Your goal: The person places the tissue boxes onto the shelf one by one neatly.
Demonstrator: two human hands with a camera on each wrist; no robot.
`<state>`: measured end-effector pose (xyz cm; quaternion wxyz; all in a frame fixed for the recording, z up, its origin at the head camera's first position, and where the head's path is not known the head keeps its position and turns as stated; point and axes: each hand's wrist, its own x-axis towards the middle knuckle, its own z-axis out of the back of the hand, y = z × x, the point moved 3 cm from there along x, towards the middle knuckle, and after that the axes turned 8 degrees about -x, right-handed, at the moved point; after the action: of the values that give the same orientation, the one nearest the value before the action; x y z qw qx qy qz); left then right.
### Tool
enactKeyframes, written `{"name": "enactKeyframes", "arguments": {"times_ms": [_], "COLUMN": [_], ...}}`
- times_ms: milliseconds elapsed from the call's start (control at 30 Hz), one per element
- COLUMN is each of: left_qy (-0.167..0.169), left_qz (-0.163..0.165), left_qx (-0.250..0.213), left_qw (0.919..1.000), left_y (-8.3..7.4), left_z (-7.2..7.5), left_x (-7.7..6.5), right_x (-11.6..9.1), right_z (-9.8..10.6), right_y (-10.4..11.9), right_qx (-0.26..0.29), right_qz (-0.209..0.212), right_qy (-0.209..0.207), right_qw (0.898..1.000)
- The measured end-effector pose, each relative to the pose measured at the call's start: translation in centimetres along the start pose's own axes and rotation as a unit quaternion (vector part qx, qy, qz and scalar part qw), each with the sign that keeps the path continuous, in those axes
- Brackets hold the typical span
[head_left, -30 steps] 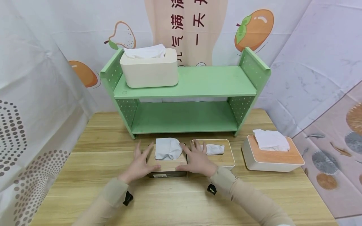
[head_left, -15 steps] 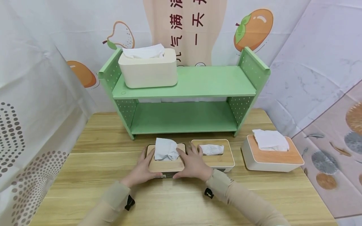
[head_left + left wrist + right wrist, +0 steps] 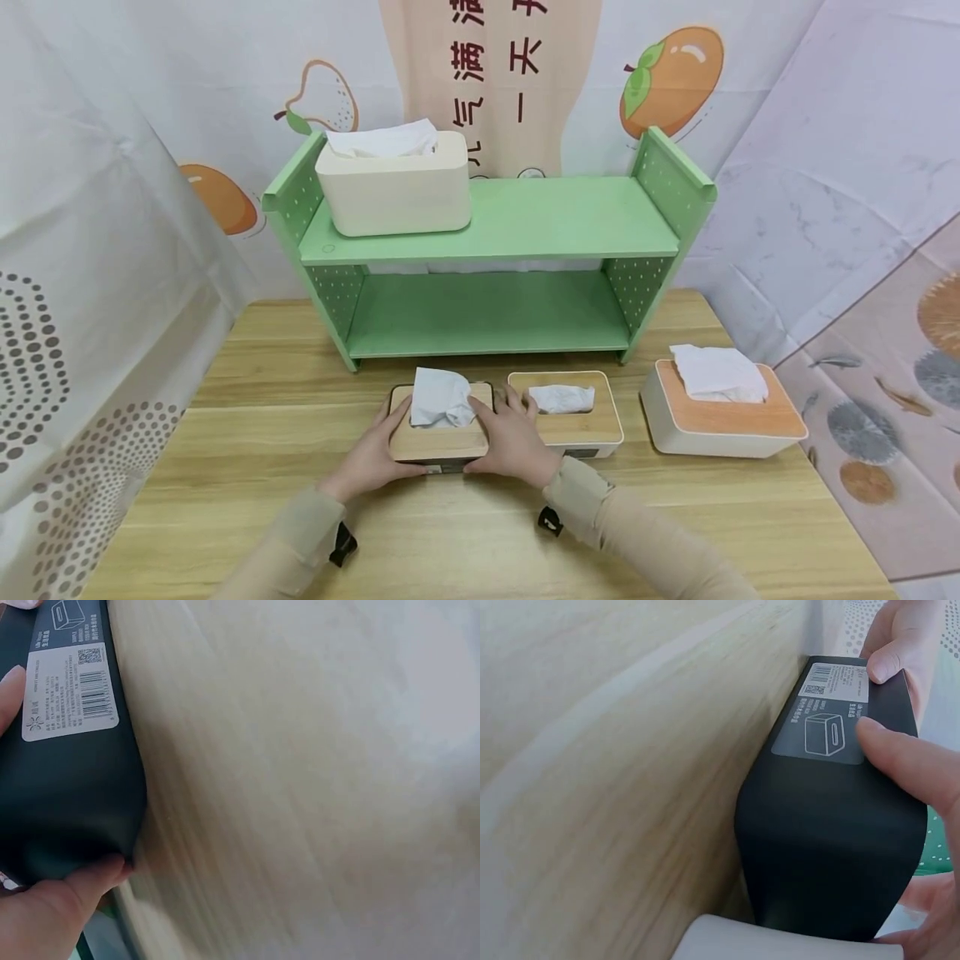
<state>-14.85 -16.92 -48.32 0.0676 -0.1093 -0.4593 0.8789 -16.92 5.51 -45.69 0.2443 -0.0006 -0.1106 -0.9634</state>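
Note:
A black tissue box [image 3: 438,442] with a pale wooden lid and a white tissue [image 3: 438,397] sticking up stands on the wooden table. My left hand [image 3: 372,457] grips its left end, thumb on the front face. At the right end my right hand [image 3: 516,443] holds it the same way. Both wrist views show the black side [image 3: 67,780] with a printed label [image 3: 819,735]. Right beside my right hand is a white tissue box [image 3: 558,429] with a wooden lid. Some right-hand fingers are partly hidden between the two boxes.
Behind the boxes stands a green two-tier shelf [image 3: 491,312]. A cream tissue box [image 3: 393,196] sits on its upper tier at the left. Farther right on the table is a white tissue box [image 3: 720,425] with an orange-brown lid. Printed cloth [image 3: 97,250] hangs around the table.
Both hands have closed in from spread fingers above the black tissue box onto its ends, thumbs lower on the front. The box has barely moved.

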Motion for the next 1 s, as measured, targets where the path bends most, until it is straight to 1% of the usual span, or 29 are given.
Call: {"name": "enactKeyframes", "arguments": {"times_ms": [133, 233, 400, 533, 633, 767, 900, 1000], "left_qy": [-0.010, -0.023, -0.046, -0.061, -0.071, -0.086, -0.101, -0.110], "left_qz": [0.006, 0.010, 0.000, -0.011, -0.015, -0.028, -0.049, -0.062], "left_qx": [-0.009, -0.017, -0.028, -0.033, -0.040, -0.048, -0.053, -0.062], "left_qw": [0.9999, 0.9995, 0.9985, 0.9975, 0.9966, 0.9947, 0.9923, 0.9900], "left_y": [-0.1, -0.1, -0.3, -0.7, -0.9, -1.2, -1.5, -1.9], "left_z": [0.1, 0.3, 0.9, 1.2, 1.4, 1.7, 1.9, 2.1], "left_x": [-0.1, 0.0, 0.1, 0.0, -0.2, -0.4, -0.5, -0.6], "right_x": [0.1, 0.3, 0.5, 0.5, 0.5, 0.5, 0.5, 0.5], "right_z": [-0.1, 0.2, 0.8, 1.0, 1.1, 1.2, 1.4, 1.6], "right_y": [0.0, 0.1, 0.4, 0.6, 0.7, 0.7, 0.8, 0.8], "right_qx": [0.011, 0.025, 0.065, 0.098, 0.119, 0.151, 0.205, 0.234], "right_qz": [-0.010, -0.013, -0.011, -0.013, -0.018, -0.015, -0.004, 0.001], "right_qy": [-0.008, -0.029, -0.075, -0.096, -0.100, -0.100, -0.101, -0.105], "right_qw": [1.000, 0.999, 0.995, 0.990, 0.988, 0.983, 0.974, 0.966]}}
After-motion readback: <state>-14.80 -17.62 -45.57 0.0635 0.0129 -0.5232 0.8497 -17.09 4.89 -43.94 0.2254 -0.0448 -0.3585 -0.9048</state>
